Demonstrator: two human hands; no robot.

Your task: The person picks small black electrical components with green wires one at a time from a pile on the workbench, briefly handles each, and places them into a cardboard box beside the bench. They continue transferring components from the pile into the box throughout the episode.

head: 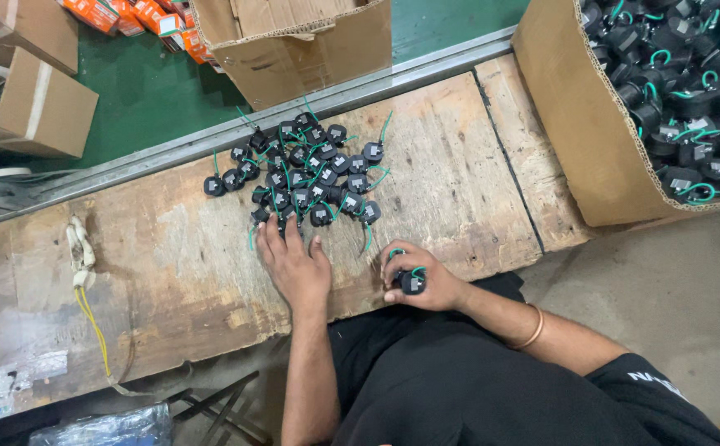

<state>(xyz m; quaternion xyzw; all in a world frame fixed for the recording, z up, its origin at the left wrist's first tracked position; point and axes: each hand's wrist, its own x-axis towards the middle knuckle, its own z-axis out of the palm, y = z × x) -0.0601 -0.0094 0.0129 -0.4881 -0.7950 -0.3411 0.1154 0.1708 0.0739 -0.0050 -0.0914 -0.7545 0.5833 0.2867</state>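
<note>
While the left hand (295,263) lies flat and released on the worn wooden bench top (170,248), its fingertips touching the near edge of a heap of small black parts with green wire leads (310,177), the right hand (418,277) is clenched around one such black part (412,282) near the bench's front edge, a green loop showing above the fingers.

The held part sits just beside that front edge, over the person's lap; a loosened grasp would probably let it slide off the wood and down onto the dark clothing or the floor. The heap is a likelier source of trouble. Its green leads cross and hook over one another, so drawing out one piece with the open left hand may well drag neighbours along, scattering them across the board or toward the crack between the planks (504,157). A sharp tug could also bend or strain a lead. The full cardboard box of the same parts (575,132) stands at the right, well apart from both hands.
</note>
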